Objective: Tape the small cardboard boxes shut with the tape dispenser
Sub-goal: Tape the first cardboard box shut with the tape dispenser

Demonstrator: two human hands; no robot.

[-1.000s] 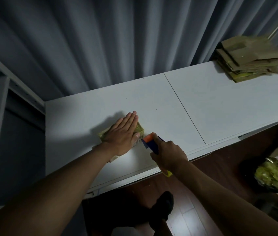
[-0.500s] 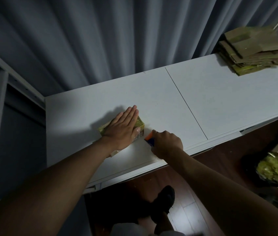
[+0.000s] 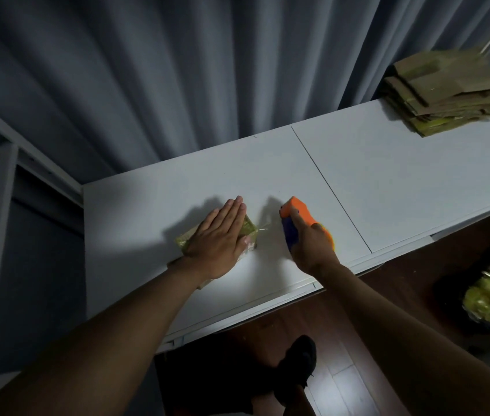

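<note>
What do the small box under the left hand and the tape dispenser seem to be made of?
Small box: brown cardboard, apparently wrapped in glossy clear tape, judging by the yellowish sheen. Tape dispenser: likely moulded plastic, smooth orange and blue parts, gripped by the right hand.

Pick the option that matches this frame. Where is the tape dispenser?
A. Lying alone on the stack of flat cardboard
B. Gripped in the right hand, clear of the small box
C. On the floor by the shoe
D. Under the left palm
B: the right hand grips the orange and blue tape dispenser with bare table between it and the small box, which the left hand presses flat.
</note>
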